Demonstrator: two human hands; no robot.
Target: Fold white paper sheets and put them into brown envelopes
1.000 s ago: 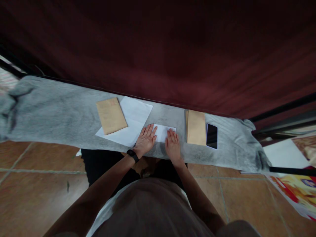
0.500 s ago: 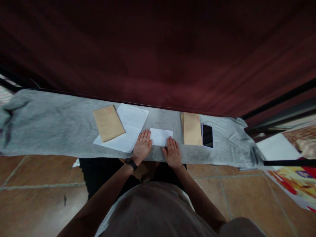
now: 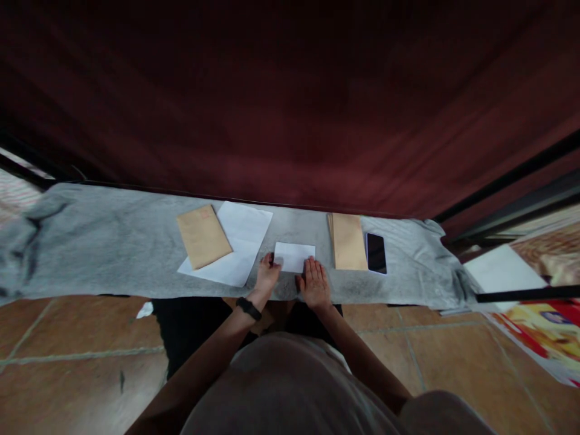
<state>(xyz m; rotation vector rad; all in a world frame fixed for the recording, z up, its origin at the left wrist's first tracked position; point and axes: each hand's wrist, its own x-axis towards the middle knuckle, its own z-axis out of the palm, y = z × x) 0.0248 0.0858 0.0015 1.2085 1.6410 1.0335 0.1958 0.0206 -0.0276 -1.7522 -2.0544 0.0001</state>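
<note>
A small white rectangle of folded paper [image 3: 294,256] lies on the grey cloth in front of me. At its left edge is my left hand [image 3: 267,275], wearing a black wristband; its fingers are curled in and the thumb and fingers close on the paper's edge. My right hand [image 3: 316,286] lies flat, fingers stretched out, the tips touching the paper's lower right corner. To the left, a brown envelope [image 3: 203,237] rests on larger white sheets [image 3: 247,232]. A stack of brown envelopes [image 3: 348,241] lies to the right of my right hand.
A phone [image 3: 376,253] with a dark screen lies right of the envelope stack. Grey cloth [image 3: 113,241] covers the long narrow table. A dark red curtain [image 3: 290,121] hangs behind it. At the far right are a white sheet [image 3: 502,278] and a dark bar [image 3: 530,294].
My left hand has gone from lying flat with fingers extended to curled fingers at the paper's left edge. My right hand stays flat. The whole view has shifted slightly.
</note>
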